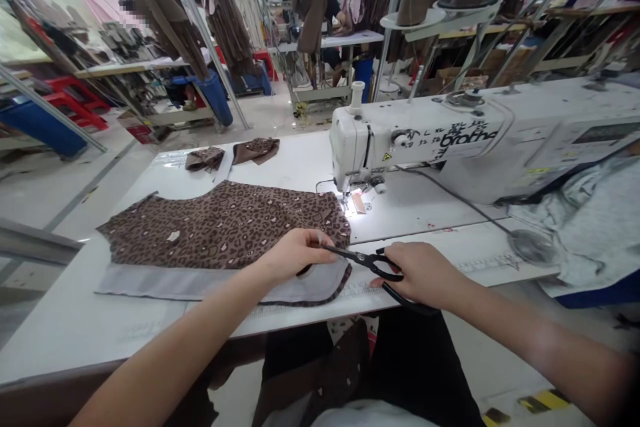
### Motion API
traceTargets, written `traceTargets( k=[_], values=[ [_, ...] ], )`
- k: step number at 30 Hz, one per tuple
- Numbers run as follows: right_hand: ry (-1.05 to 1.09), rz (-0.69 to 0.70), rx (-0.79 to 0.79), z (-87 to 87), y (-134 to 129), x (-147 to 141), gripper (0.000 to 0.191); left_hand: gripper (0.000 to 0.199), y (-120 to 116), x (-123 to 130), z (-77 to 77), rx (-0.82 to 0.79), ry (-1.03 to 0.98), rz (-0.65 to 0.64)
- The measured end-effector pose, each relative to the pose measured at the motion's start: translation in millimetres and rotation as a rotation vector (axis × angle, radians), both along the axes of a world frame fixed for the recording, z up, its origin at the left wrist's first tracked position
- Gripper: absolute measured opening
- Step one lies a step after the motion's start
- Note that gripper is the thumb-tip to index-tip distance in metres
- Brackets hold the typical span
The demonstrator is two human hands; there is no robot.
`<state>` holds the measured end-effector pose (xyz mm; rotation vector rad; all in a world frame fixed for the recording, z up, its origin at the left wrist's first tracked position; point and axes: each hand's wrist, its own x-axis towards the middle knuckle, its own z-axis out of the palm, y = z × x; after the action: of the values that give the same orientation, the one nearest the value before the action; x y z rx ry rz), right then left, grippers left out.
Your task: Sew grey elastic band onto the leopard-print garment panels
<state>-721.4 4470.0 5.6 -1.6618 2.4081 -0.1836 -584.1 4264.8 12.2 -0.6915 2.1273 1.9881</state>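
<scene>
Leopard-print fabric panel lies flat on the white sewing table, its lower edge backed by a grey layer, and it sits just in front of the needle of my Brother sewing machine. My left hand rests on the panel's near edge, fingers together and lying over the cloth, though I can't tell whether they pinch anything. My right hand is closed around the loops of the black-handled shears, and their tips reach in beside my left fingertips. I seem to be at the trimming step, working at the panel's edge with the shears rather than at the machine. Whether the blades are on the cloth is hard to tell from here. The next cut calls for the layers to be held flat and the tips kept clear of my left fingers. Two small leopard-print scraps lie farther up the table.
</scene>
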Motion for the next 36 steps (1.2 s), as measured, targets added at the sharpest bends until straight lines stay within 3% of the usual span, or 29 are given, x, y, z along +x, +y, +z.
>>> traceTargets(
  k=[3, 6, 9, 11, 14, 17, 19, 21, 23, 26, 29, 31, 34, 36],
  values=[
    [-0.042, -0.128, 0.011, -8.6, 9, -15, 0.045, 0.025, -7, 4, 7.6, 0.052, 0.014, -0.116],
    [-0.025, -0.332, 0.000, -20.3, 28, -54, 0.043, 0.030, -16, 11, 9.2, 0.131, 0.079, -0.150],
    [0.111, -0.464, -0.005, -29.3, 49, -92, 0.048, 0.032, -20, 17, 2.1, 0.013, 0.092, -0.129],
    [0.275, -0.463, -0.096, -28.1, 55, -98, 0.049, 0.029, -19, 17, -5.7, -0.114, 0.111, -0.112],
    [0.256, -0.311, -0.337, -15.6, 43, -68, 0.034, 0.028, -11, 15, -15.4, -0.342, 0.210, -0.056],
    [-0.267, -0.168, -0.429, -6.0, 6, -13, 0.026, 0.034, -2, 14, -16.7, -0.512, 0.331, 0.010],
    [-0.669, -0.136, -0.453, -8.5, -21, 18, 0.027, 0.038, 4, 15, -12.9, -0.500, 0.365, 0.021],
    [-1.005, -0.115, -0.540, -16.1, -43, 38, 0.025, 0.040, 8, 18, -7.9, -0.475, 0.372, 0.027],
    [-1.176, -0.113, -0.663, -23.1, -55, 47, 0.026, 0.045, 9, 22, -4.3, -0.537, 0.380, 0.037],
    [-1.176, -0.090, -0.735, -25.6, -57, 49, 0.025, 0.051, 6, 25, -3.1, -0.871, 0.509, 0.060],
    [-1.153, -0.033, -0.691, -22.5, -49, 47, 0.021, 0.050, 3, 25, -3.3, -1.309, 0.836, 0.050],
    [-1.126, -0.028, -0.702, -21.6, -45, 46, 0.021, 0.043, 3, 22, -2.0, -1.504, 1.014, -0.003],
    [-1.024, -0.049, -0.732, -22.4, -41, 45, 0.023, 0.036, 7, 15, 1.0, -1.555, 1.035, -0.184],
    [-0.953, -0.083, -0.759, -22.8, -38, 45, 0.021, 0.032, 11, 10, 2.0, -1.392, 0.919, -0.300]
  ],
)
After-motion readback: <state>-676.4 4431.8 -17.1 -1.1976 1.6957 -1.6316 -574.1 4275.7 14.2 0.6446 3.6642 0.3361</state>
